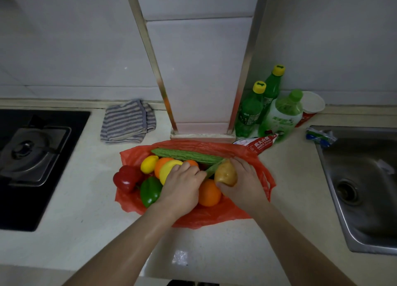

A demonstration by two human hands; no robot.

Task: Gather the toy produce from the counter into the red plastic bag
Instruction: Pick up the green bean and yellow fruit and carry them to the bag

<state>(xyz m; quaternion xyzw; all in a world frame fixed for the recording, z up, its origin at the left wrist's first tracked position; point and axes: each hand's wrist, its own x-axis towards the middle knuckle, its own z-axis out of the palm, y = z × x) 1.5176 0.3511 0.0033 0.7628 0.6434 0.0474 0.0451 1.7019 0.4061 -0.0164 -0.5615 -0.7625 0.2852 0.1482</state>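
Red bag (pixel 214 217) under toy produce (pixel 184 154); right grip (pixel 245 184) round potato (pixel 225 174), left grip (pixel 182 187) unclear.

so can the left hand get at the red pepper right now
Probably yes: the red pepper lies uncovered at the pile's left edge, near the left hand, with only the green pepper between them.
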